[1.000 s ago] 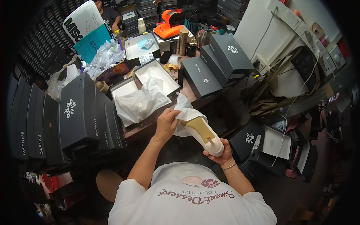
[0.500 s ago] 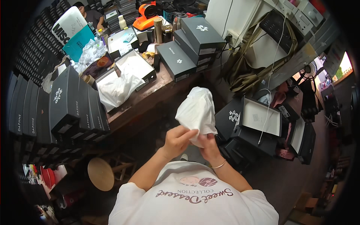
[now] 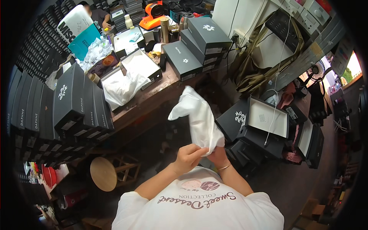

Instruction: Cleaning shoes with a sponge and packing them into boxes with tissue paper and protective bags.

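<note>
A soft white bag (image 3: 200,122) stretches out in front of my chest, its far end folding over to the left. My left hand (image 3: 188,158) pinches the near edge of the bag between thumb and fingers. Close beside it on the right, my right hand (image 3: 217,155) holds the same end, its fingers partly hidden by the white material. Whether anything lies inside the bag cannot be seen.
Beyond my hands runs a brown table (image 3: 161,90) with a second white bag (image 3: 125,90) on an open box. Stacked dark shoeboxes (image 3: 71,99) rise at left, more shoeboxes (image 3: 183,61) at the back. An open box (image 3: 268,117) lies right; a wooden stool (image 3: 103,174) stands lower left. Another person (image 3: 100,17) is far back.
The bag has gone from a bunched, upright shape to a longer one, its far end flopped left. Both hands have moved slightly nearer my body and to the right, still gripping it.
</note>
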A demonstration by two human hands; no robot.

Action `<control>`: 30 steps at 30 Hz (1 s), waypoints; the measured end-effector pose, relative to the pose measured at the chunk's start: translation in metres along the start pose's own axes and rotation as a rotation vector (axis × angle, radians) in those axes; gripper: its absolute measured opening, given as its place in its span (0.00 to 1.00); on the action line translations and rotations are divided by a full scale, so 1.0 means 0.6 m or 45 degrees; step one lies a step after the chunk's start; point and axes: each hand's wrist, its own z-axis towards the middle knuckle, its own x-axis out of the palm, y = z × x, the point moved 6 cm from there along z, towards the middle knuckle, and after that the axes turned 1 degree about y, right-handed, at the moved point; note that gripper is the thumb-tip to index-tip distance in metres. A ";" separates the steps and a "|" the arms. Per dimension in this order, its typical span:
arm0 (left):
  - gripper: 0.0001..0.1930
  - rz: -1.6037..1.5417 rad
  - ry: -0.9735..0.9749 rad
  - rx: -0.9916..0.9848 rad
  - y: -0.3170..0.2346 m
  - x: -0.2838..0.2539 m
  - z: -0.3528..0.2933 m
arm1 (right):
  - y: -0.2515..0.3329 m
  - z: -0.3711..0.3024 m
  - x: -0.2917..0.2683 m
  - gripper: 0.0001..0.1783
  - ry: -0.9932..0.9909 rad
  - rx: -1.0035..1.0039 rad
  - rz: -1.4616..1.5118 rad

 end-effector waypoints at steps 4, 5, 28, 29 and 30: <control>0.20 0.052 0.072 -0.018 0.004 -0.004 -0.013 | -0.032 0.005 -0.017 0.27 0.266 -0.131 -0.689; 0.20 0.007 0.082 0.009 -0.010 -0.002 -0.016 | -0.039 0.010 -0.024 0.27 0.289 0.125 0.085; 0.16 -0.064 0.390 0.009 -0.033 0.078 -0.052 | -0.023 -0.014 0.001 0.28 0.321 -0.070 -1.276; 0.16 -0.063 0.480 0.045 -0.037 0.078 -0.059 | -0.022 -0.018 0.001 0.28 0.311 -0.070 -1.259; 0.15 -0.064 0.576 0.089 -0.039 0.077 -0.064 | -0.023 -0.024 0.003 0.28 0.295 -0.066 -1.241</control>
